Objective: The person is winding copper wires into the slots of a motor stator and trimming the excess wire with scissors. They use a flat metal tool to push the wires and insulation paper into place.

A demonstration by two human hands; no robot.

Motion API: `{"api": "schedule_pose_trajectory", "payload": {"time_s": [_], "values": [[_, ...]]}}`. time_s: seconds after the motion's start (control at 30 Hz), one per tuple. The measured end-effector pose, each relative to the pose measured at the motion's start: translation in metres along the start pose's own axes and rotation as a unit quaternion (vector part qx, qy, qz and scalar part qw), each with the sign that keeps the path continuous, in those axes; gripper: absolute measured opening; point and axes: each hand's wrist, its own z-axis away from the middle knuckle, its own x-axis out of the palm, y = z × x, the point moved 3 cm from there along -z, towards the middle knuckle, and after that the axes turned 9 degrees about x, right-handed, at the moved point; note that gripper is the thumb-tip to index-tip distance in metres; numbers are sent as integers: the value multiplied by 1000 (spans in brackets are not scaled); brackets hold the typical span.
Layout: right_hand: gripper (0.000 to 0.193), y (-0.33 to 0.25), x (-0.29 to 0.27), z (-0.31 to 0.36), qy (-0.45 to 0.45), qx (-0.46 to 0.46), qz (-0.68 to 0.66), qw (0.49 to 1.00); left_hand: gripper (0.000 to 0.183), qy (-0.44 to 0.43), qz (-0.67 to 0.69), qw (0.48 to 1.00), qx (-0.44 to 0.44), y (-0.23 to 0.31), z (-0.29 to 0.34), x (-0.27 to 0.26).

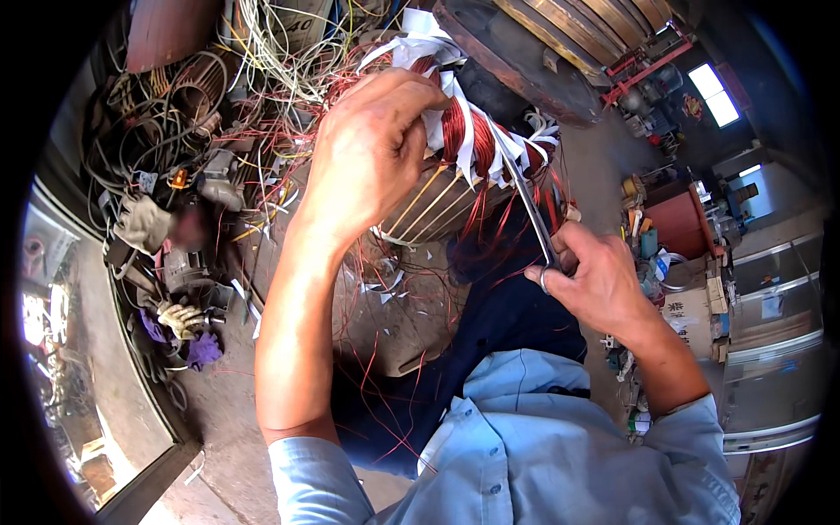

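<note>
In front of me stands a motor stator [422, 213] with bundles of red copper wire [455, 131] round its upper rim. White insulating paper [462, 98] is tucked between the bundles, its pointed ends sticking out. My left hand [372, 140] is over the near left part of the rim, fingers bent and pinched at the paper's edge; the fingertips are partly hidden. At the right, my right hand [591, 276] grips a pair of long metal scissors [532, 210] by the handles. Their blades point up and left, against the paper and wire on the rim's right side.
Tangled pale cables [271, 52] lie at the back left. Old motor parts [197, 87] and work gloves [144, 223] are strewn along the left. A large round metal piece [525, 61] stands behind the stator. Wire offcuts and paper scraps [385, 293] litter the floor. A cardboard box [687, 315] is at right.
</note>
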Motion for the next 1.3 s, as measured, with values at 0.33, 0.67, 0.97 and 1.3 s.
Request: {"api": "schedule_pose_trajectory", "payload": {"time_s": [0.33, 0.67, 0.97, 1.3], "values": [[46, -14, -70, -41, -104, -67, 33, 992, 31, -9, -19, 999, -25, 11, -10, 2], [34, 3, -97, -69, -281, -71, -86, 953, 31, -21, -39, 997, -60, 21, -21, 21], [40, 0, -93, -89, -330, -106, -163, 924, 42, -121, -180, 975, -45, 36, -23, 35], [46, 8, -86, -109, -384, -66, -287, 875, 47, -102, -256, 961, -7, 35, -19, 42]]}}
